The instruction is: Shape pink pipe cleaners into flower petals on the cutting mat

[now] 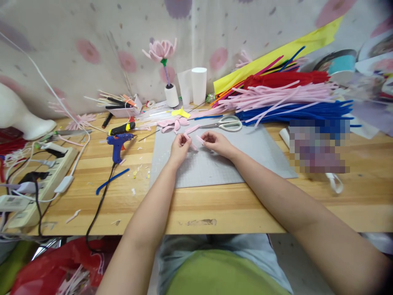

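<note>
Two bare hands meet over the grey cutting mat (221, 164), mid-table. Left hand (179, 146) has fingers curled, pinching one end of a short pink fuzzy pipe-cleaner piece (193, 143); right hand (218, 142) pinches the other end, fingers likewise closed on it. Piece sits just above the mat's far half, between both sets of fingertips. Just beyond the hands: more bent pink pipe-cleaner petals (173, 123) on the mat's far edge, and white-handled scissors (225, 123) far right of them. Left of the mat, blue hot-glue gun (118, 144) on the wooden table (215, 205), black cord trailing toward the near edge. Loose blue pipe cleaner (111, 180) nearer, left. Far right: stacked pink, blue and red pipe-cleaner bundles (291, 100). Far centre: finished pink pipe-cleaner flower (161, 50) standing upright in a white spool.
</note>
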A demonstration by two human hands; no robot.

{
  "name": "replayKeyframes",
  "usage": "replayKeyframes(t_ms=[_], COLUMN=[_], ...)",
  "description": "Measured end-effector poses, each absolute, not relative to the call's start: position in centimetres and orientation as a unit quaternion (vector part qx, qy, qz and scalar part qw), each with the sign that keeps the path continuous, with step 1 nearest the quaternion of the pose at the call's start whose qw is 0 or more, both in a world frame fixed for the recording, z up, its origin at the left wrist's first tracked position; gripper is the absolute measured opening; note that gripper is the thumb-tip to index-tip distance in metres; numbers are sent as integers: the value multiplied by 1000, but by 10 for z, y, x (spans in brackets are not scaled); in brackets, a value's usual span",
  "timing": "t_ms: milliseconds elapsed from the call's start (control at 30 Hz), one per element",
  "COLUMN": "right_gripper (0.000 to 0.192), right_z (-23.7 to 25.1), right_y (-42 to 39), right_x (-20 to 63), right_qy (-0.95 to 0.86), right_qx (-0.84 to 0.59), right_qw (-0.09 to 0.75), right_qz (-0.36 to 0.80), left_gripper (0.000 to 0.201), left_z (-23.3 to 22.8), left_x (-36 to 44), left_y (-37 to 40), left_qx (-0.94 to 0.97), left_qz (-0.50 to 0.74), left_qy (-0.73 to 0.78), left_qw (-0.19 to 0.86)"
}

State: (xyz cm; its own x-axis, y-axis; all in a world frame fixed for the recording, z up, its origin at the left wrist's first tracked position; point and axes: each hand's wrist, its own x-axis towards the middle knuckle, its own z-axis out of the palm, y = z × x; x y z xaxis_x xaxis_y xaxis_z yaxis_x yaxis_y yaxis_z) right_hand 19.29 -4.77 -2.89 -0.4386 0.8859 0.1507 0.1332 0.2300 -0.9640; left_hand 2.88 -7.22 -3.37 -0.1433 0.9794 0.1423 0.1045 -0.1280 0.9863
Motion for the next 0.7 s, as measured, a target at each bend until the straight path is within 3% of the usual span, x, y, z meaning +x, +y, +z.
replayKeyframes(t_ms=[167,700], right_gripper=[30,21], right_z=[-31,-26], right_y=[-48,-50], right_x=[190,185], right_qy=[-694,-644], right_qx=[-364,-340], right_qw=[368,378], right_qz=[500,572], left_gripper=[16,21], left_z=[-33,-34], left_x=[29,38], left_y=[-73,-70], left_qx=[516,477], left_qz=[523,557], left_qy=[517,525], left_qw=[439,433])
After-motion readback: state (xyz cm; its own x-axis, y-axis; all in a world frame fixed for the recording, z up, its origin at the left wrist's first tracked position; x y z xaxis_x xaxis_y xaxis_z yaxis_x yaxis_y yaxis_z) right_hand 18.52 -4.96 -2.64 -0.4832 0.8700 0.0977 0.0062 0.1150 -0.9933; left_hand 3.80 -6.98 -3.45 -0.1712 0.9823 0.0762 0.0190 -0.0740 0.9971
